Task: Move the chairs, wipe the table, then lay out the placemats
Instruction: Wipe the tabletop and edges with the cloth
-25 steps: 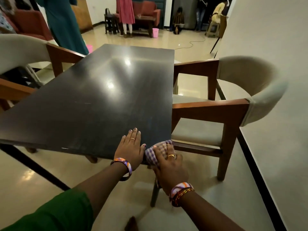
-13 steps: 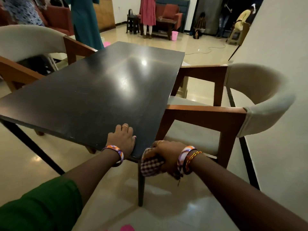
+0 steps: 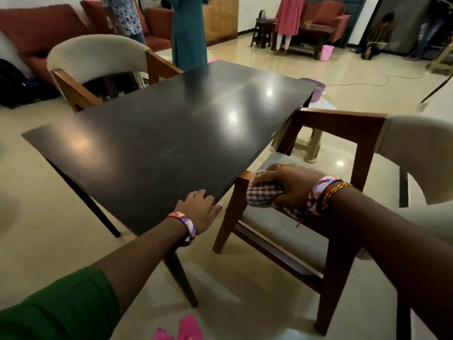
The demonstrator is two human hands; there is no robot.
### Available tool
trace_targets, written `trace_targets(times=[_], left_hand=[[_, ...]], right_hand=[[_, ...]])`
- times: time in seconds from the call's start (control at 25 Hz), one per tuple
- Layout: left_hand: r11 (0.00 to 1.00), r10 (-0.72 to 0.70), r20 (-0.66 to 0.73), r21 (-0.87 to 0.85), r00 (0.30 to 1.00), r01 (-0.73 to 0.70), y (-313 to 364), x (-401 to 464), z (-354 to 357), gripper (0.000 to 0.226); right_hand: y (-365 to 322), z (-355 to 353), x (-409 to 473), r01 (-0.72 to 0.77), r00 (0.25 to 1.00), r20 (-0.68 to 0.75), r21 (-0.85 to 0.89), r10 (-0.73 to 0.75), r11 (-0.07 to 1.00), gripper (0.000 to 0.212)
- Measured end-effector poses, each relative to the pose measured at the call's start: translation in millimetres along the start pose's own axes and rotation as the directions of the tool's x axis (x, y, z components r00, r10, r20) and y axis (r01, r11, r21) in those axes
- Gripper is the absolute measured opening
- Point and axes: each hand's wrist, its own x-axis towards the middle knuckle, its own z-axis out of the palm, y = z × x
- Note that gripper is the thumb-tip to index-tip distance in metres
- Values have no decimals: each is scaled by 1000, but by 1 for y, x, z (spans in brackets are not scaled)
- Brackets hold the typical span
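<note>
A dark glossy table [image 3: 171, 133] fills the middle of the view. My left hand [image 3: 199, 211] rests on its near right corner, fingers curled over the edge. A wooden chair with a cream seat and back [image 3: 367, 133] stands at the table's right side. My right hand [image 3: 291, 185] is closed around a checked purple-and-white cloth [image 3: 263, 193] and presses it against the chair's near front arm post. A second cream-backed chair [image 3: 98, 60] stands at the table's far left side. No placemats are in view.
A white wall runs along the right, close behind the right chair. Several people stand beyond the table near red sofas [image 3: 34, 28]. A purple bucket [image 3: 317, 88] sits past the far table corner, a pink bucket [image 3: 327, 52] further back. A cable [image 3: 382, 79] lies on the tiled floor.
My right hand with the cloth left the table's near corner and went to the right chair's arm post. My view swung left; my left hand stayed at the table corner.
</note>
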Motion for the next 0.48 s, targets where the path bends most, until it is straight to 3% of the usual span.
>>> trace_targets(times=[0.16,0.32,0.4,0.48], left_hand=[[988,120,-142,-79,983,-132,82,14,-8,35],[963,123,-296,-194,947,-185,201,23,-6,33],[962,136,-289,-190,947,-197,260,29,0,35],[976,138,-188,-140,972,-166,305,37,6,42]], right_hand=[[95,-6,-36,29,1000,3,-58,-29,998,58],[196,-6,-87,45,997,62,-106,-39,993,57],[237,-4,-102,77,993,89,-50,-73,996,56],[264,-3,-106,118,990,75,14,-119,993,55]])
